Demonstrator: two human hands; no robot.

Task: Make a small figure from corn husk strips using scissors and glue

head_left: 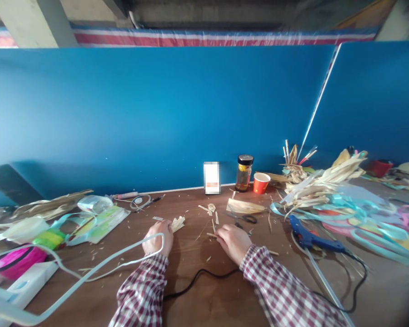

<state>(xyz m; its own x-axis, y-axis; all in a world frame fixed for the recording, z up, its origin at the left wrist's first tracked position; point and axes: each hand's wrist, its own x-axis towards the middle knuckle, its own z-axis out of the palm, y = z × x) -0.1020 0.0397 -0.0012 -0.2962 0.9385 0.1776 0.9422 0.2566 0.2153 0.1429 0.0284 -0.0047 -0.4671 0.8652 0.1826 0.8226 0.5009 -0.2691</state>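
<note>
My left hand [157,238] rests on the brown table [197,281] with its fingers curled round a small bundle of pale dried husk strips [177,223] that sticks out to the right. My right hand [233,240] lies close by, fingers bent, pinching a thin husk sliver [211,235] at its fingertips. Small husk scraps [211,210] lie just beyond both hands. Both sleeves are red-and-white check.
Black-handled scissors [245,220] and a blue glue gun [308,237] with black cord lie to the right, beside a heap of husks [322,184] and ribbons [371,220]. A jar [244,173] and red cup [261,182] stand by the blue wall. Packets, a pink roll [15,262] and a white cable [98,265] lie left.
</note>
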